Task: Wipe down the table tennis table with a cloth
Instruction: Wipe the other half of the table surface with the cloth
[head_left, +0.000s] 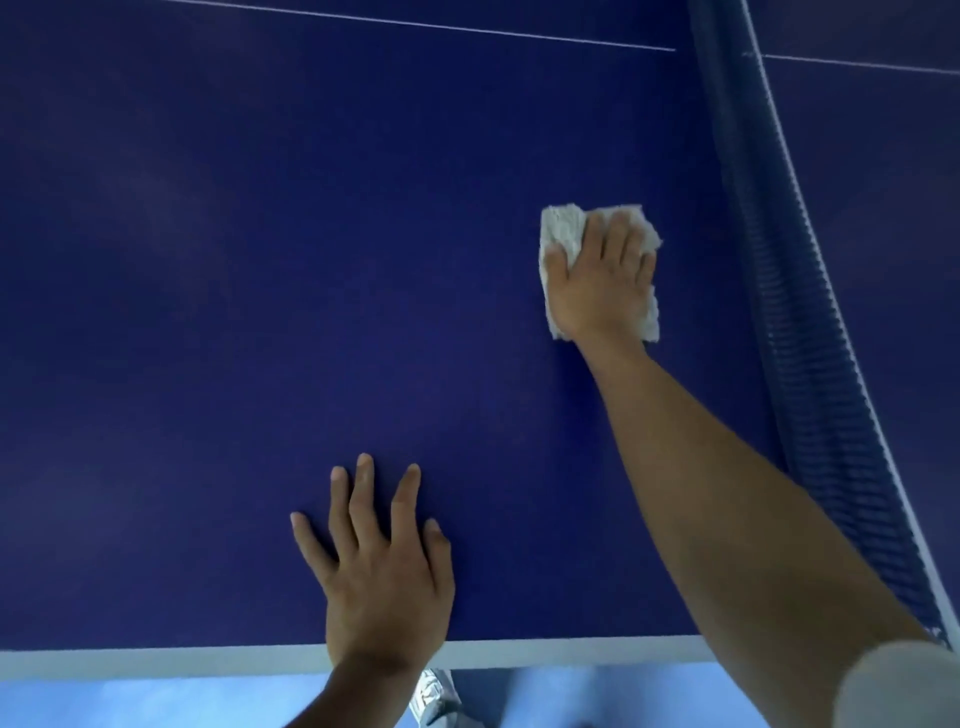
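The right arm is stretching far forward, bare below a pale sleeve, and the right hand is lying palm down with fingers straight and close together. The left hand is resting flat nearer the body, fingers spread wide

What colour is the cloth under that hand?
White; the cloth shows clearly against the dark blue table in the head view.

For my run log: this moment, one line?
step: wiping | right hand: presses white cloth on blue table tennis table, beside blue net | left hand: flat on table
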